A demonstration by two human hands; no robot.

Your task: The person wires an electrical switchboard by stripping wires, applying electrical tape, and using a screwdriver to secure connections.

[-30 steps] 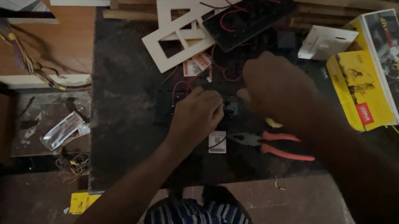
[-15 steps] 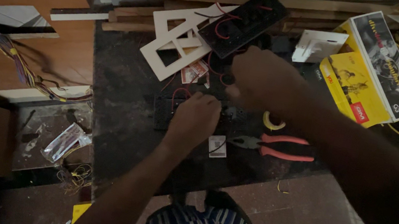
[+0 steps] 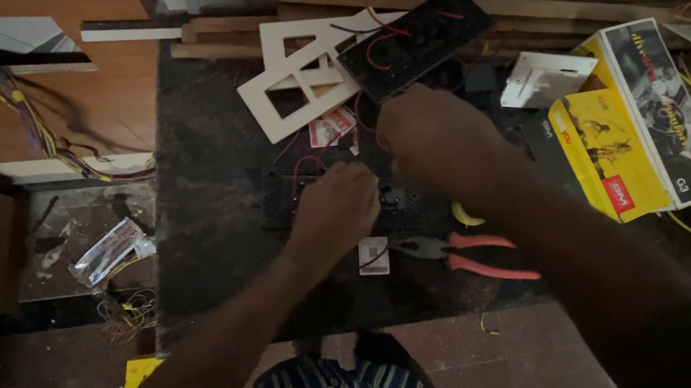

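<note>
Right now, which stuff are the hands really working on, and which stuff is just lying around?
Being worked on:
- black switch panel with red wires, under the left hand
- right hand just above it

Just lying around:
- orange-handled pliers
- white frame plate
- yellow boxes
- second black panel

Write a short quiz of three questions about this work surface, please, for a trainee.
1. True or false: the pliers with orange handles lie right of the left hand.
2. Which lies behind the right hand? A) black switch panel with red wires B) a hammer C) a drill
3. What colour are the boxes at the right?

Key: 1 true. 2 A. 3 mostly yellow.
</note>
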